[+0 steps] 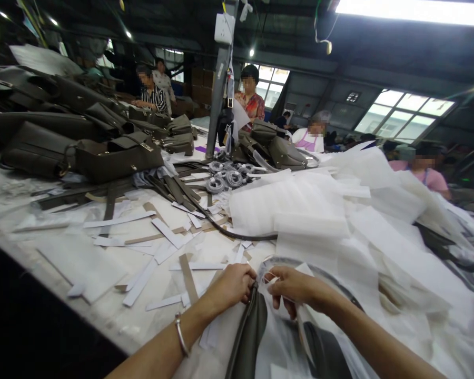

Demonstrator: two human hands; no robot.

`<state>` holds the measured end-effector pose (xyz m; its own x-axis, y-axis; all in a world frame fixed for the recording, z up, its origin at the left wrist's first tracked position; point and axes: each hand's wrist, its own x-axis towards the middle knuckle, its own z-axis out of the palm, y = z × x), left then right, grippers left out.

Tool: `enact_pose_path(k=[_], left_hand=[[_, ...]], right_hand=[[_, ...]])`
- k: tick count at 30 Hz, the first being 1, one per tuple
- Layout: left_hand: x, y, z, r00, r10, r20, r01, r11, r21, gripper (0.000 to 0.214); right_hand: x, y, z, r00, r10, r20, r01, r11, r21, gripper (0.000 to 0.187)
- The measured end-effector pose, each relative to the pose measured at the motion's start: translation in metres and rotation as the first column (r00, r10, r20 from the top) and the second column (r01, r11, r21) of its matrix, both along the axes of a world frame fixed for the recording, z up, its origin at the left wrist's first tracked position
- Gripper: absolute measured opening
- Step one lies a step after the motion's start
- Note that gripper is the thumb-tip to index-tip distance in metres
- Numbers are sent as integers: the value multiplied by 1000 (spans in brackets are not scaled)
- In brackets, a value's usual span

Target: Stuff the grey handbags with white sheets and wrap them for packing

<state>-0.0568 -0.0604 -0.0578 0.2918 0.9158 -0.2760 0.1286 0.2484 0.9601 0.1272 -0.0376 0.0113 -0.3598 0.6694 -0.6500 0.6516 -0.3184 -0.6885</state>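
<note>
My left hand [232, 284] is closed, its fingers curled round the top of a dark olive leather strap [248, 331] that hangs down toward me. My right hand [294, 287] is closed too, pinching thin white wrapping film [266, 271] at the strap's upper end. Both hands meet near the table's front edge, almost touching. A silver bangle [180, 332] sits on my left wrist. A dark bag part [326, 352] lies under clear plastic below my right forearm.
White paper strips [166, 231] and olive straps [174, 189] litter the white table [82, 263]. Olive handbags [118, 155] pile up at the left and around a metal post [219, 89]. Stacks of white foam sheets [300, 210] fill the right. Several people work at the far side.
</note>
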Motion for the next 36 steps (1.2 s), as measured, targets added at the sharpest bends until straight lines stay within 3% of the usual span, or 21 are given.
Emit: enact_pose_path(k=[4, 6, 9, 12, 15, 20, 25, 31, 34, 36], left_hand=[[1, 2, 3, 986, -35, 162, 54, 992, -114, 24], [0, 0, 8, 983, -49, 177, 68, 992, -106, 27], [-2, -5, 14, 998, -10, -54, 19, 985, 173, 25], [-3, -6, 12, 929, 113, -352, 65, 887, 458, 20], [-4, -3, 4, 859, 128, -495, 131, 881, 455, 14], [-9, -3, 3, 838, 134, -529, 113, 906, 409, 13], [-15, -2, 15, 895, 164, -415, 1, 929, 370, 11], [-17, 4, 17, 994, 82, -70, -71, 986, 153, 14], [-17, 4, 16, 990, 100, 101, -108, 992, 71, 24], [-17, 3, 15, 975, 136, 176, -146, 988, 45, 33]], right_hand=[[-1, 16, -10, 994, 79, -81, -79, 997, 10, 19], [-1, 17, -9, 982, 103, -158, -110, 993, -36, 20], [-1, 15, -11, 928, 66, -367, -139, 974, -178, 31], [1, 14, -19, 883, -18, -470, -122, 956, -266, 37], [2, 13, -28, 879, -29, -476, -124, 950, -285, 40], [0, 8, -27, 922, -38, -386, -69, 964, -258, 33], [4, 0, -16, 980, -59, -190, 45, 996, -76, 33], [4, -15, -18, 912, -297, -283, 343, 931, 128, 50], [1, -21, -17, 883, -285, -374, 368, 914, 172, 46], [0, -21, -13, 837, -257, -483, 335, 939, 81, 46]])
